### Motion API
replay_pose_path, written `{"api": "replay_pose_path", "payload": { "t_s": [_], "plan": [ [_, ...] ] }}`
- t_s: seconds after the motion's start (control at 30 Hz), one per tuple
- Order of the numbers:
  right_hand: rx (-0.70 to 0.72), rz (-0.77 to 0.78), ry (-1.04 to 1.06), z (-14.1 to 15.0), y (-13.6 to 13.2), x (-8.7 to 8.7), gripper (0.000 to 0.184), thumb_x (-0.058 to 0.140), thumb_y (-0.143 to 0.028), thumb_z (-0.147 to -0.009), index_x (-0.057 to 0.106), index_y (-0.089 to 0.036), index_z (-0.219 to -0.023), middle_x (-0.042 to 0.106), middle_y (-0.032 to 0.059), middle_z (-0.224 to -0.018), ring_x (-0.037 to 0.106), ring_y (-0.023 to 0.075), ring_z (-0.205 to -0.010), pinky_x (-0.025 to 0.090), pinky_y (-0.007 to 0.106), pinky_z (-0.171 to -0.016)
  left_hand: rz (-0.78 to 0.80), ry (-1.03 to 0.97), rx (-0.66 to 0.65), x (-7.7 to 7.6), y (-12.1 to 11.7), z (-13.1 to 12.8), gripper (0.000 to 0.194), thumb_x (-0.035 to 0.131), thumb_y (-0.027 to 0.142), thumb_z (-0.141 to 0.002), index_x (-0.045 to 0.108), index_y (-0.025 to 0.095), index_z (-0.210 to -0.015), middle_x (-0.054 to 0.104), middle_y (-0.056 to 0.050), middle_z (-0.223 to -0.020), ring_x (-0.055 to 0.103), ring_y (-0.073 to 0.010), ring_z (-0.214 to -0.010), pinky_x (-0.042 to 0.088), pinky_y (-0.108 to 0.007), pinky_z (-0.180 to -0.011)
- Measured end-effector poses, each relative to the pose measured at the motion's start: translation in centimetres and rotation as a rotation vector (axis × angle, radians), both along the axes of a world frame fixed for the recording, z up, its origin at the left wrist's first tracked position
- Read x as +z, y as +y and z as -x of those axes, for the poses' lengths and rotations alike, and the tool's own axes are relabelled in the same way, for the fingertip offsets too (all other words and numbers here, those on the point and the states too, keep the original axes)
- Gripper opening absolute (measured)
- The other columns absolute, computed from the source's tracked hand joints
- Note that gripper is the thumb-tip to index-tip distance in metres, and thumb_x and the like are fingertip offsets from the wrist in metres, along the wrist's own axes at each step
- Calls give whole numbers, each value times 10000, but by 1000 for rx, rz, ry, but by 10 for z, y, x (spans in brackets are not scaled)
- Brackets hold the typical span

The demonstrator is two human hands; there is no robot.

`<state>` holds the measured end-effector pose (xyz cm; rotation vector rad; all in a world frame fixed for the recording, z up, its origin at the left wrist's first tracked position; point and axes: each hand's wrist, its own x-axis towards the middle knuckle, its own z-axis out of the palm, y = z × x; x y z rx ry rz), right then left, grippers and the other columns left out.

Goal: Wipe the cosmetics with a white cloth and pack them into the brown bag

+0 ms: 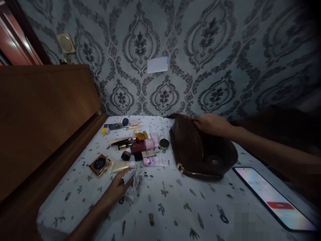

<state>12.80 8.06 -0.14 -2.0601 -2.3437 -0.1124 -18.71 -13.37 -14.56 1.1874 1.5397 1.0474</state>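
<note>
A dark brown leather bag (198, 154) lies on the white patterned bedsheet (175, 207). My right hand (212, 124) grips its upper rim with closed fingers. My left hand (119, 184) rests on the sheet in front of a pile of cosmetics, its fingers closed on a crumpled white cloth or tissue (134, 179). Just beyond it lie a cream tube (121, 165) and a gold-framed compact (100, 164). Further back are a pink bottle (149, 144), a dark red bottle (137, 147), a pink packet (152, 161) and several small jars and sticks.
A lit phone (274, 199) lies on the sheet at the right. A wooden headboard (45, 113) runs along the left. Patterned wallpaper (200, 50) rises behind the bed, with a white paper slip (157, 64) stuck on it.
</note>
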Motion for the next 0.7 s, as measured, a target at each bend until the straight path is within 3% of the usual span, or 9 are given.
{"api": "replay_pose_path", "payload": {
  "t_s": [0.07,0.13,0.23,0.3,0.47,0.57,0.7],
  "plan": [
    [9,-130,-17,15,-1,16,325,488,-288,-1014,736,-88,-1079,705,279,-1140,677,291,-1110,429,352,-786,-53,18,-97,0,8,5,456,666,498,-775,752,128,-1026,761,-86,-979,667,-244,-925,526,-278,-868],
    [105,-245,32,41,0,25,310,484,-259,-1003,721,-90,-1112,720,236,-1134,678,299,-1096,434,344,-799,-111,51,-155,-4,17,8,389,622,446,-813,745,138,-1015,753,-85,-1002,659,-245,-956,518,-272,-866],
    [367,-182,128,98,12,22,302,497,-212,-973,722,-106,-1145,739,172,-1141,688,273,-1055,461,315,-832,-228,111,-291,-11,29,10,304,581,349,-809,747,167,-987,749,-85,-1015,664,-257,-966,515,-302,-864],
    [511,-109,128,143,25,7,271,543,-242,-959,739,-159,-1126,748,99,-1150,684,220,-1059,469,264,-869,-312,152,-401,-16,33,10,307,555,287,-798,745,183,-1017,751,-88,-1022,675,-265,-969,510,-332,-878],
    [715,14,121,250,62,-49,298,591,-246,-932,716,-176,-1194,725,87,-1196,651,214,-1119,470,253,-934,-405,184,-462,-23,35,12,363,545,251,-817,722,240,-1133,746,-97,-1140,677,-286,-1086,495,-380,-956],
    [729,26,124,294,86,-76,367,628,-217,-884,678,-169,-1244,655,127,-1288,594,265,-1205,467,300,-969,-445,176,-495,-30,37,12,370,554,219,-796,717,273,-1123,758,-79,-1110,694,-276,-1052,511,-377,-928],
    [633,46,132,327,123,-99,567,650,-180,-827,557,-183,-1387,550,169,-1398,547,319,-1261,486,368,-961,-518,268,-556,-44,45,9,427,548,194,-759,687,284,-1153,762,-88,-1062,714,-271,-986,540,-367,-853]
  ]
}}
